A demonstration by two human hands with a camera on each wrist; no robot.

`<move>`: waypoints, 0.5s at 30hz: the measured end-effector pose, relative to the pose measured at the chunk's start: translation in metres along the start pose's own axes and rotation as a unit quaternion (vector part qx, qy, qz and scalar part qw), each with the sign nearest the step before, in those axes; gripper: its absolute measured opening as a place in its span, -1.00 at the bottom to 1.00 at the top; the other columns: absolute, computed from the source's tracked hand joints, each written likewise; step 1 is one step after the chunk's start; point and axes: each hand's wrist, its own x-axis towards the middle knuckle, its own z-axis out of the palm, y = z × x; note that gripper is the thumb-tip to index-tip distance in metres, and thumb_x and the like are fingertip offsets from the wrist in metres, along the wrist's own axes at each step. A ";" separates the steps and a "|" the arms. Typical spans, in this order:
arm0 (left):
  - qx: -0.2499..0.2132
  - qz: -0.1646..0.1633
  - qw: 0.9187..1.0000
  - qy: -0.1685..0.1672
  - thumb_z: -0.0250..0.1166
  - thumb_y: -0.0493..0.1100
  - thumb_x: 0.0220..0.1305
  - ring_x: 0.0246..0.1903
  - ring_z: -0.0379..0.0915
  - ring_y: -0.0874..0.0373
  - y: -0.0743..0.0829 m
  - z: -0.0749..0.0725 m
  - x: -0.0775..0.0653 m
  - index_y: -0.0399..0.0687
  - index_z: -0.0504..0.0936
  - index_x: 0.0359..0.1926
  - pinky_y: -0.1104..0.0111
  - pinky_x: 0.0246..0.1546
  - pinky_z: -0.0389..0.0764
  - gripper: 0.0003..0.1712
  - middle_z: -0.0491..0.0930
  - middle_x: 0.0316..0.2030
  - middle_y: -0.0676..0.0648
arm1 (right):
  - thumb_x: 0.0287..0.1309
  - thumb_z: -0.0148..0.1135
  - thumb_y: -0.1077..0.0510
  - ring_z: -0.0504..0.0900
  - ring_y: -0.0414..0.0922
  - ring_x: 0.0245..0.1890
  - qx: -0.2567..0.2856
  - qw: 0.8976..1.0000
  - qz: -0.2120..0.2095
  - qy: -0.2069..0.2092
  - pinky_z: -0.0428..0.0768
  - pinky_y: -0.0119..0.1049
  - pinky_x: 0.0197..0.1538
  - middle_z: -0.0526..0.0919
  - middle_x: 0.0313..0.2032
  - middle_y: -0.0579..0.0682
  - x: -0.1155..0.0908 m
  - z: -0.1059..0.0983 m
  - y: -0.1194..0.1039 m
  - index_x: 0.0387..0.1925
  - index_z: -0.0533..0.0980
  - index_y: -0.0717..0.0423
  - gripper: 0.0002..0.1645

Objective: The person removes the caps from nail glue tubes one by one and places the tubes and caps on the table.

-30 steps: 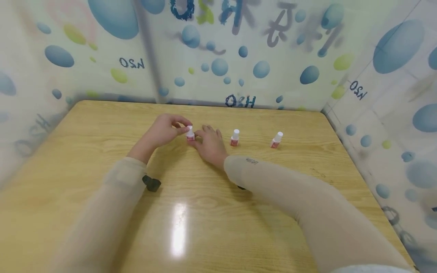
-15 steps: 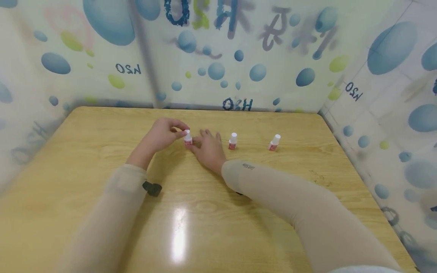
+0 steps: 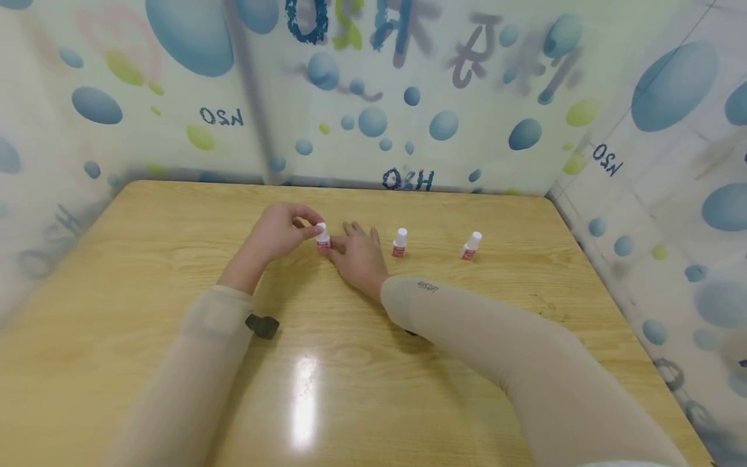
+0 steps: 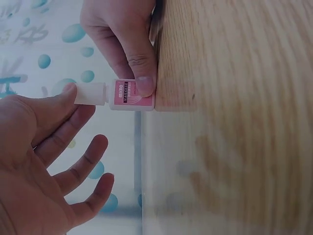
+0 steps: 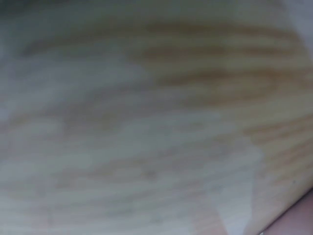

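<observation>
Far on the desk (image 3: pixel 362 363), left grip (image 3: pixel 277 232) still pinches the cap (image 4: pixel 93 94), right grip (image 3: pixel 358 258) the leftmost bottle (image 4: pixel 126 96): work seems barely advanced.

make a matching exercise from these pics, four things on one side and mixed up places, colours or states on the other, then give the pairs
Column one
1. left hand
2. sleeves
3. right hand
4. table

Column two
A. thumb on the label of a small bottle
B. light brown with wood grain
C. pinches a white cap
D. beige

Right pairs
1-C, 2-D, 3-A, 4-B
</observation>
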 end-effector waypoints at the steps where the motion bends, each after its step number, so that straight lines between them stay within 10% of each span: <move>1: 0.007 0.001 1.000 0.001 0.32 -0.09 0.52 0.10 0.61 -0.19 0.001 0.000 0.000 -0.08 0.78 0.07 0.01 0.03 0.63 -0.75 0.74 0.12 -0.19 | 0.51 0.21 -0.25 0.11 0.10 0.70 0.002 1.000 -0.001 0.000 -0.17 0.31 0.69 0.28 0.62 0.12 0.000 0.000 0.000 0.39 0.57 -0.29 -0.48; 15: 0.034 0.052 0.998 -0.030 0.32 -0.23 0.51 0.06 0.60 -0.20 -0.003 -0.007 0.000 -0.15 0.73 0.19 0.03 -0.02 0.66 -0.69 0.73 0.14 -0.24 | 0.51 0.20 -0.26 0.11 0.08 0.70 -0.008 1.000 0.001 -0.002 -0.16 0.28 0.70 0.28 0.63 0.09 0.000 0.001 0.001 0.38 0.58 -0.32 -0.49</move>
